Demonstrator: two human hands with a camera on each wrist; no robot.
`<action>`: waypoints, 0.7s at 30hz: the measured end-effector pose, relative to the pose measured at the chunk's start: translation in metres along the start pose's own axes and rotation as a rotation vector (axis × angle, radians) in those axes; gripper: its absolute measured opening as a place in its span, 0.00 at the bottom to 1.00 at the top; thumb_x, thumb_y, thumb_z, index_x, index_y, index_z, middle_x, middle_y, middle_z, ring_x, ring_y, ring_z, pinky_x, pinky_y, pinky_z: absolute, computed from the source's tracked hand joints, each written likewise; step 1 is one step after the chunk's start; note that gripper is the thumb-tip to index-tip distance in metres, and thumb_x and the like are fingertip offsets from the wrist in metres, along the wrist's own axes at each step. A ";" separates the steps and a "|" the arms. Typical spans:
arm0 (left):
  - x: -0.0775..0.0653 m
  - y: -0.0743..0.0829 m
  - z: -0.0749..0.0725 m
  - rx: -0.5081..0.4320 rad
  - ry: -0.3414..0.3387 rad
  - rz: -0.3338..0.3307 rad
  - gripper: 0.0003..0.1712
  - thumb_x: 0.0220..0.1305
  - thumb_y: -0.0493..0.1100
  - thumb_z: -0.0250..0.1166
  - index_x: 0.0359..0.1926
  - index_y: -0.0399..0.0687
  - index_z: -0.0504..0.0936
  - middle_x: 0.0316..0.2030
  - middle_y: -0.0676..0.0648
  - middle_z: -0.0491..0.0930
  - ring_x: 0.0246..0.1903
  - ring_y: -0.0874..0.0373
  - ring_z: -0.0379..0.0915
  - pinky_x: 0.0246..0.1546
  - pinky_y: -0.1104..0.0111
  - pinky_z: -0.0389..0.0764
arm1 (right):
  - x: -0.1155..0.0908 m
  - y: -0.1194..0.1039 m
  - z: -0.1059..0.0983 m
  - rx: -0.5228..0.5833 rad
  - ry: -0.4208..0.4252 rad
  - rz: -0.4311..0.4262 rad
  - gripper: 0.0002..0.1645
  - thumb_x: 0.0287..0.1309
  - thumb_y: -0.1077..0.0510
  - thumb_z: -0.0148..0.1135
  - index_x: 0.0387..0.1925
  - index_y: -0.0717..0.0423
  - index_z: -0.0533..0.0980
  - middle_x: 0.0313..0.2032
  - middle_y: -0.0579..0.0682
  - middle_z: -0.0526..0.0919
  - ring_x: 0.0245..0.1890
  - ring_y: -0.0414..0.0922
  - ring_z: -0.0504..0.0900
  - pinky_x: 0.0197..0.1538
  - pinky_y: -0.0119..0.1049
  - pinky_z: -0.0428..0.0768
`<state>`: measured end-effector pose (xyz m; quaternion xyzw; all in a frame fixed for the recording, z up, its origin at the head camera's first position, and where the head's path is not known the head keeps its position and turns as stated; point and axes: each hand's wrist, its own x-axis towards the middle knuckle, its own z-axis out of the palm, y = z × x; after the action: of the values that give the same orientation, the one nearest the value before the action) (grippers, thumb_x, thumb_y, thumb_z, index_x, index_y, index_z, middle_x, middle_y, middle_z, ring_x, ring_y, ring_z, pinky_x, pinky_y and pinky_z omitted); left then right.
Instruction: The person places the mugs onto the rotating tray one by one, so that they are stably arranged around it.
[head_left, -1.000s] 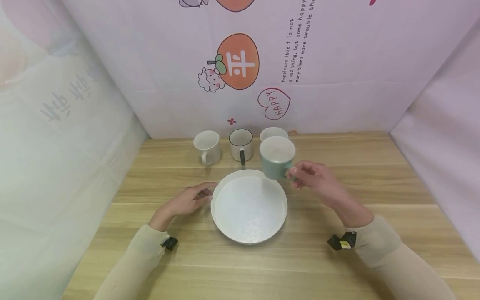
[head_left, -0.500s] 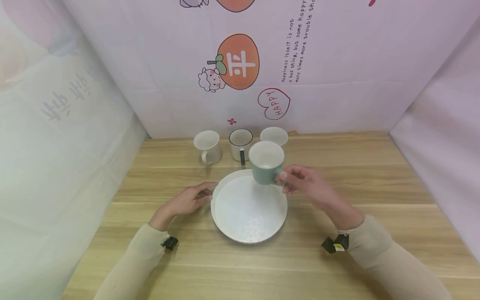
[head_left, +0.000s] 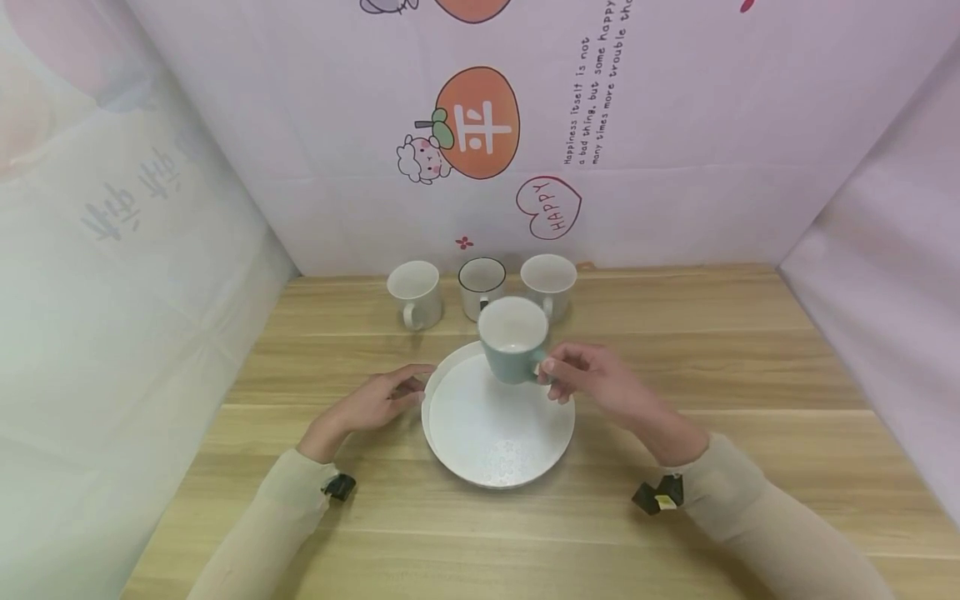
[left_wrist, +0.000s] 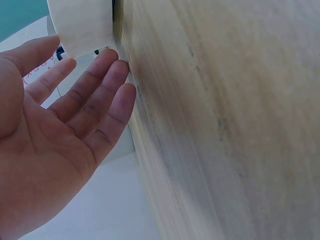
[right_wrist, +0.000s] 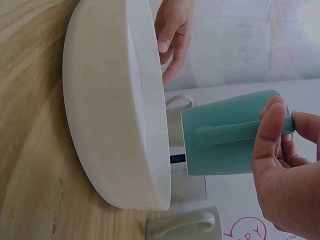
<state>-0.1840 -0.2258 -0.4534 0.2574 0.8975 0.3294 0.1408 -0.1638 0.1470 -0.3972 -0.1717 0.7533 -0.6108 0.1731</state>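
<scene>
My right hand [head_left: 600, 385] pinches the handle of a teal mug [head_left: 510, 363] with a white inside. The mug hangs upright over the back part of a round white tray [head_left: 495, 437], apart from its surface. In the right wrist view the curled fingers and thumb of that hand [right_wrist: 287, 172] meet on the handle of the mug [right_wrist: 225, 155], with the tray's wall [right_wrist: 100, 105] alongside. My left hand [head_left: 375, 402] is at the tray's left rim. Seen from the left wrist, its fingers are fairly straight, and fingertips touch or nearly touch the tray wall [left_wrist: 82, 27].
Behind the tray stand three mugs in a row: a white mug [head_left: 417, 292] at left, a white mug with a dark rim [head_left: 480, 304] in the middle, and another white mug [head_left: 553, 283] at right. A printed cloth [head_left: 637, 217] rises behind the wooden table [head_left: 675, 542].
My right hand has carried the teal mug left and nearer, from the tray's back right edge to over its back part. The left hand and tray stay put.
</scene>
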 end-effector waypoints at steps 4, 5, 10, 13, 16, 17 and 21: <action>0.000 0.000 0.000 0.002 -0.003 -0.003 0.28 0.75 0.44 0.57 0.73 0.50 0.65 0.52 0.44 0.84 0.54 0.50 0.81 0.56 0.54 0.81 | 0.003 0.001 0.006 0.007 -0.014 -0.004 0.16 0.72 0.54 0.56 0.44 0.66 0.77 0.42 0.61 0.82 0.32 0.43 0.82 0.40 0.36 0.85; 0.000 0.000 0.000 0.000 -0.005 -0.005 0.28 0.75 0.44 0.57 0.73 0.51 0.65 0.52 0.44 0.84 0.54 0.50 0.81 0.56 0.55 0.81 | 0.004 0.002 0.007 0.009 -0.018 -0.004 0.16 0.72 0.54 0.56 0.44 0.66 0.77 0.42 0.61 0.82 0.32 0.43 0.82 0.40 0.36 0.85; 0.000 -0.002 0.001 -0.004 -0.014 -0.008 0.29 0.75 0.45 0.57 0.73 0.51 0.64 0.52 0.45 0.84 0.54 0.51 0.81 0.57 0.55 0.80 | 0.008 0.005 0.014 0.017 -0.035 -0.006 0.15 0.72 0.55 0.56 0.44 0.65 0.77 0.41 0.59 0.82 0.32 0.43 0.82 0.39 0.35 0.85; 0.001 -0.003 0.001 -0.002 -0.015 -0.009 0.29 0.75 0.45 0.57 0.73 0.52 0.64 0.52 0.45 0.84 0.54 0.51 0.81 0.57 0.55 0.80 | 0.010 0.006 0.018 0.036 -0.036 -0.004 0.14 0.72 0.56 0.56 0.44 0.66 0.77 0.40 0.58 0.82 0.32 0.43 0.82 0.39 0.35 0.85; 0.001 -0.003 0.002 -0.002 -0.014 -0.010 0.29 0.75 0.45 0.57 0.74 0.52 0.64 0.52 0.45 0.84 0.54 0.51 0.80 0.58 0.55 0.80 | 0.012 0.006 0.021 0.046 -0.043 -0.012 0.14 0.72 0.56 0.56 0.43 0.67 0.77 0.41 0.62 0.81 0.31 0.43 0.82 0.39 0.35 0.85; 0.001 -0.003 0.002 -0.003 -0.013 -0.012 0.29 0.75 0.45 0.57 0.74 0.52 0.64 0.52 0.45 0.84 0.54 0.51 0.80 0.58 0.55 0.80 | 0.012 0.006 0.022 0.049 -0.045 -0.014 0.14 0.72 0.56 0.56 0.43 0.67 0.77 0.41 0.63 0.81 0.31 0.43 0.82 0.39 0.35 0.85; 0.000 -0.002 0.001 -0.001 -0.010 -0.013 0.29 0.75 0.46 0.56 0.73 0.52 0.64 0.53 0.45 0.83 0.55 0.51 0.80 0.58 0.54 0.80 | 0.015 0.008 0.025 0.033 -0.045 -0.010 0.14 0.73 0.55 0.55 0.43 0.65 0.77 0.40 0.58 0.82 0.32 0.43 0.82 0.39 0.35 0.84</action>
<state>-0.1845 -0.2264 -0.4560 0.2534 0.8982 0.3275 0.1476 -0.1654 0.1195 -0.4103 -0.1865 0.7382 -0.6199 0.1897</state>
